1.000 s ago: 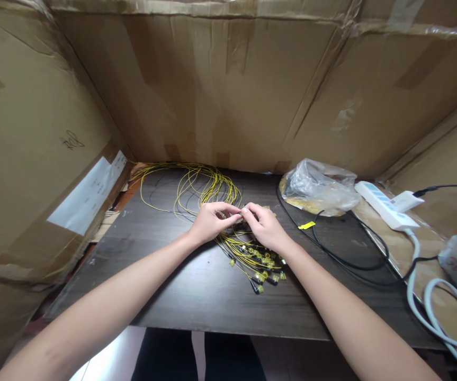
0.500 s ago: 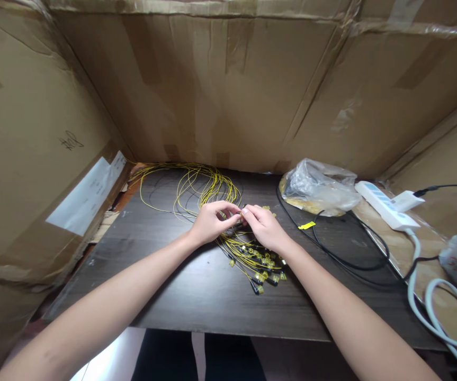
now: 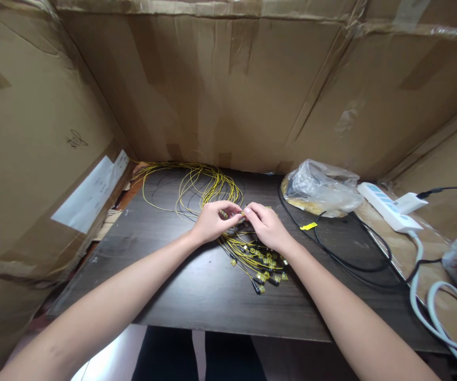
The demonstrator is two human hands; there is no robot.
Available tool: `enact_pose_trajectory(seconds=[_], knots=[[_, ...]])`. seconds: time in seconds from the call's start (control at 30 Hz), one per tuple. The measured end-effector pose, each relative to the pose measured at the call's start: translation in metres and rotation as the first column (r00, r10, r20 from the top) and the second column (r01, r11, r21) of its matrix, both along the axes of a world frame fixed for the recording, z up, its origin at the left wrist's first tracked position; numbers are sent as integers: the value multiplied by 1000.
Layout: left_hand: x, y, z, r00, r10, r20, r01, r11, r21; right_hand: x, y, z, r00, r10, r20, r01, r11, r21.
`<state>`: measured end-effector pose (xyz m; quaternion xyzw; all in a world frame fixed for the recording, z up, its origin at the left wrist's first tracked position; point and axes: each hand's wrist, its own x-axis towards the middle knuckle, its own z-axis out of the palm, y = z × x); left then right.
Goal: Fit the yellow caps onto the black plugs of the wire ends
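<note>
My left hand (image 3: 217, 221) and my right hand (image 3: 267, 225) meet over the middle of the table, thumbs and forefingers pinched together. A small bit of yellow shows between their fingertips, apparently part of a cable; most of it is hidden. Thin yellow cables (image 3: 222, 185) lie in loose loops behind my left hand and pass under both hands. In front of them the bundle fans out into several black cable ends (image 3: 275, 282) with yellow tags or caps (image 3: 267, 260). Some of these are partly covered by my right hand and wrist.
A clear plastic bag (image 3: 321, 185) with yellowish contents lies at the back right. Near it are a black cable (image 3: 343, 264) with a yellow label (image 3: 308, 226) and a white power strip (image 3: 389, 207). Cardboard walls (image 3: 212, 90) enclose the dark table (image 3: 172, 296).
The whole view has shifted slightly. Both hands keep their pinch at about the same spot, with only small finger movement, and a little more yellow shows between the fingertips.
</note>
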<state>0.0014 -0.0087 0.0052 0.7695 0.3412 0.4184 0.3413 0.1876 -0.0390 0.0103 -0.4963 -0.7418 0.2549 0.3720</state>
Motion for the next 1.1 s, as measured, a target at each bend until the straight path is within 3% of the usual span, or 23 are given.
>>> enact_pose_trajectory(seconds=[0.63,0.93,1.1], knots=[[-1,1,-1,1000,-16,-12,16,1000,-13,2,0,4,998,11,-62,-13,999,-34],[-1,0,-1,999,-30,-22,31,999,37,0,0,0,999,35,-23,-36,997,-68],[-1,2,-2,1000,-4,-17,4,1000,-7,1,0,1,1000,-12,-1,12,1000,-26]])
